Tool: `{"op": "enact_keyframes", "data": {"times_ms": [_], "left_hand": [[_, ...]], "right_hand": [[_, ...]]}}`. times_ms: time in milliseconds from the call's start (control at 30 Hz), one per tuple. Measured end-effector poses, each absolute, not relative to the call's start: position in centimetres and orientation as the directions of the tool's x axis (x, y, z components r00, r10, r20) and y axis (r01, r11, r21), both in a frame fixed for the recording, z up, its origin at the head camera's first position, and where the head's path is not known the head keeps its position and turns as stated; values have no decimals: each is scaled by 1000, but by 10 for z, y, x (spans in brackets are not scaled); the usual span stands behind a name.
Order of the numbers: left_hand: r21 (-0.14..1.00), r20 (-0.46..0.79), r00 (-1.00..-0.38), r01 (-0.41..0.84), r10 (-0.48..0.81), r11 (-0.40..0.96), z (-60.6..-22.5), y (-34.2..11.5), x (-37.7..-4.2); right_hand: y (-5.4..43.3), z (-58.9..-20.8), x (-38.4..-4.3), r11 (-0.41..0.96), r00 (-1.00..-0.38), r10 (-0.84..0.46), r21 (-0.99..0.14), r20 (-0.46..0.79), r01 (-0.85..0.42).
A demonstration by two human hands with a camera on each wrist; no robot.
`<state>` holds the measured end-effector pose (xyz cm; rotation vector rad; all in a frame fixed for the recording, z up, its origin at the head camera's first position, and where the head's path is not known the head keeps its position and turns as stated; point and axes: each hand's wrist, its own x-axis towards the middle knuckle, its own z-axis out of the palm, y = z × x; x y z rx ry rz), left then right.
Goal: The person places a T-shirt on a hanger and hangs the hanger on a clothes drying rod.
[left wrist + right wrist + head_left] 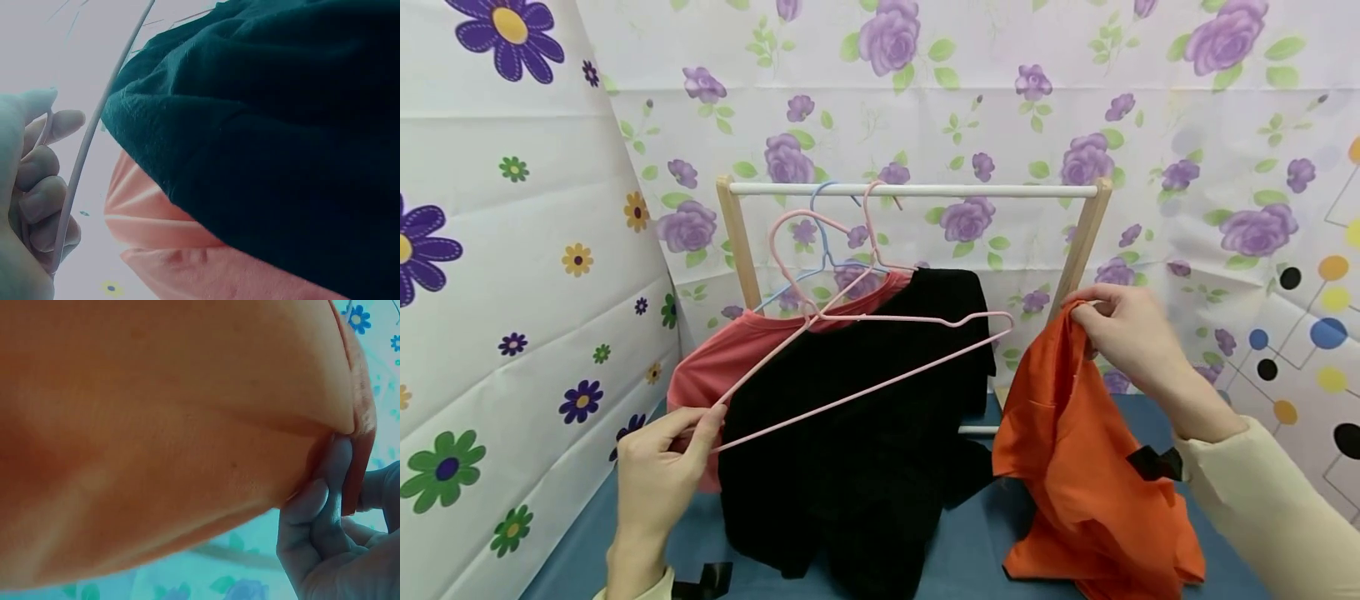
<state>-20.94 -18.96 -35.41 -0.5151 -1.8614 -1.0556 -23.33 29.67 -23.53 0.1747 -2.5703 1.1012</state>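
Observation:
My left hand [658, 471] grips one end of a pink hanger [895, 317], its hook up and its other end pointing right, with no garment on it. In the left wrist view the fingers curl around the thin bar [87, 139]. My right hand [1131, 333] pinches the top edge of an orange shirt [1067, 475], which hangs down in folds toward the table. Orange cloth [156, 444] fills most of the right wrist view. Behind the held hanger, a black shirt [857, 425] hangs in front of a coral shirt [715, 358].
A rack with a white rail [985, 191] and wooden posts [1084, 242] stands at the back. A blue hanger [825, 237] and another pink hanger [872, 225] hook over its rail. Blue cloth [595, 542] covers the table, and flowered sheets [925, 125] surround it.

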Motion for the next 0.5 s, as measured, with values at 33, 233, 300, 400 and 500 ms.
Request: {"op": "enact_keyframes", "data": {"times_ms": [33,233,300,400,500], "left_hand": [[463,856,-512,697,-72,548,-354,-189,-209],[511,823,-561,672,-82,536,-352,-185,-208],[523,815,-573,663,-87,535,-352,-184,-207],[532,808,-581,656,-91,536,-352,-183,-207],[539,806,-584,654,-99,530,-351,-182,-206]], "right_hand": [[291,-235,-234,691,-925,32,-676,379,-254],[262,-228,-238,647,-861,86,-685,501,-334],[253,-225,-241,615,-843,108,-702,527,-360],[240,-221,-244,587,-822,136,-714,553,-383],[229,-218,-248,557,-813,152,-729,561,-399]]}}
